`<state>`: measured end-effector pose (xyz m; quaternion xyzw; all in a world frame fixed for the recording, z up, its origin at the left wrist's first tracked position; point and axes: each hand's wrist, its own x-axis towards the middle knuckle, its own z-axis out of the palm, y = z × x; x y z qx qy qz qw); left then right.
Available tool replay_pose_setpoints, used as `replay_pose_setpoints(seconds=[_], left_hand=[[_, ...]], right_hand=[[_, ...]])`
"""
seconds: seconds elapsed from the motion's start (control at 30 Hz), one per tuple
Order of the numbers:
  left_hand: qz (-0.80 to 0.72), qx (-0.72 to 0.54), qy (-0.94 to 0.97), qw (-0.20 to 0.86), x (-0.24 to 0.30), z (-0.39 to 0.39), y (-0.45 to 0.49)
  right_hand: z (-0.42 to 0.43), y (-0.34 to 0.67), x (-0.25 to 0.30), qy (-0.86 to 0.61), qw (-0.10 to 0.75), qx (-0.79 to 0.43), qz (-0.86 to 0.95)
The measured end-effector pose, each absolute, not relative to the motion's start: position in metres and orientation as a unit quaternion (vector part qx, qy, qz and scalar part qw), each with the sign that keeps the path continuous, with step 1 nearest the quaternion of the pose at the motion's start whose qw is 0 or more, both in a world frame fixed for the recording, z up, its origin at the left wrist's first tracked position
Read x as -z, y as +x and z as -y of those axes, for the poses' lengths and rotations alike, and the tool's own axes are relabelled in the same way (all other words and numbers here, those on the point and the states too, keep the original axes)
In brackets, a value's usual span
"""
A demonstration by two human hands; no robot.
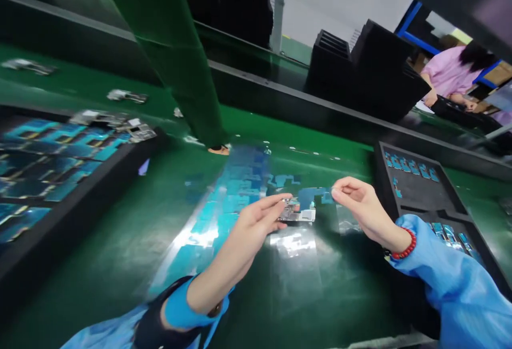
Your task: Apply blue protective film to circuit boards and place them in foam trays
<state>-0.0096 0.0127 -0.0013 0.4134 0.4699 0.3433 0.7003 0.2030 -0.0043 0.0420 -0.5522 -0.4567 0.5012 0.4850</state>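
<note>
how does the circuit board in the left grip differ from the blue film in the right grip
The circuit board is mostly silvery with small parts; the blue film looks thin and plain. The left grip holds the circuit board by its left end; the right grip pinches the blue film by its right edge. Both are held over the green tabletop.

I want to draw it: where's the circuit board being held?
In the head view, the circuit board is below and right of centre, in the left hand, beside blue film pinched by the right hand.
</note>
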Motion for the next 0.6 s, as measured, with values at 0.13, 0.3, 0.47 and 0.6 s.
replay_pose_setpoints(seconds=[0.13,0.3,0.47,0.6], left_hand=[[-0.456,-0.368,0.349,0.731,0.0,-0.0099,-0.0167],[-0.43,-0.375,0.32,0.757,-0.0011,-0.0116,-0.0151],[-0.468,-0.365,0.335,0.732,-0.0034,-0.013,-0.0156],[-0.443,-0.354,0.346,0.748,-0.0022,-0.016,-0.0197]], right_hand=[[0.0037,0.2029,-0.031,-0.547,0.468,-0.553,0.42],[0.0036,0.204,-0.0313,-0.556,0.466,-0.561,0.399],[0.0018,0.2046,-0.0323,-0.557,0.489,-0.547,0.39],[0.0019,0.2057,-0.0318,-0.56,0.484,-0.538,0.403]])
